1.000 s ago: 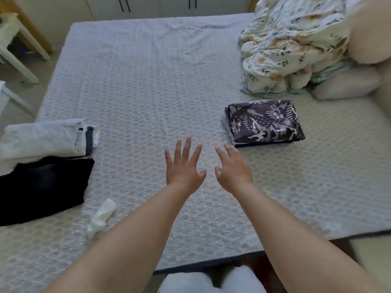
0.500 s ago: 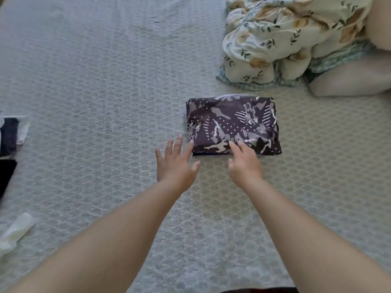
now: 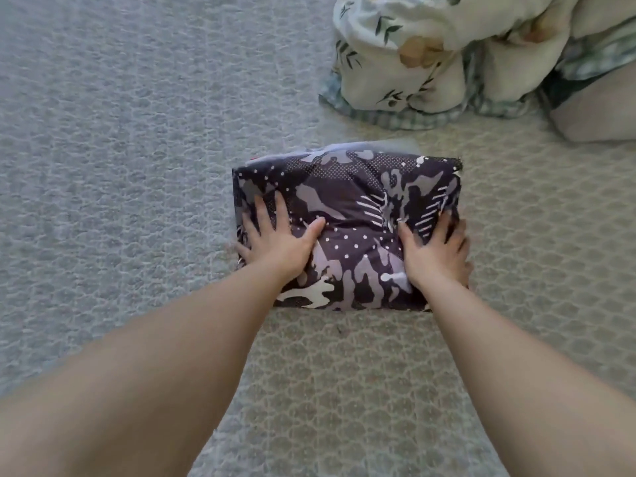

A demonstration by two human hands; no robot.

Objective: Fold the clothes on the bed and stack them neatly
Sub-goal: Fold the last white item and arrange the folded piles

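A folded dark camouflage-print garment [image 3: 347, 201] lies on the bed [image 3: 137, 166], on top of a pale folded piece [image 3: 364, 147] whose edge peeks out at its far side. My left hand [image 3: 278, 242] lies flat on the garment's near left part, fingers straight and thumb spread toward the middle. Over on the near right corner my right hand [image 3: 435, 249] presses down, its fingers reaching to the right edge of the stack. Neither hand has fabric lifted.
A bunched floral quilt [image 3: 430, 53] with a checked underside lies just beyond the stack at the back right. A beige pillow [image 3: 595, 111] sits at the far right. Textured grey bedcover stretches to the left and toward me.
I have leaned in closer and both hands have moved forward from the bare bedcover onto the camouflage stack. The clothes at the left have dropped out of view.
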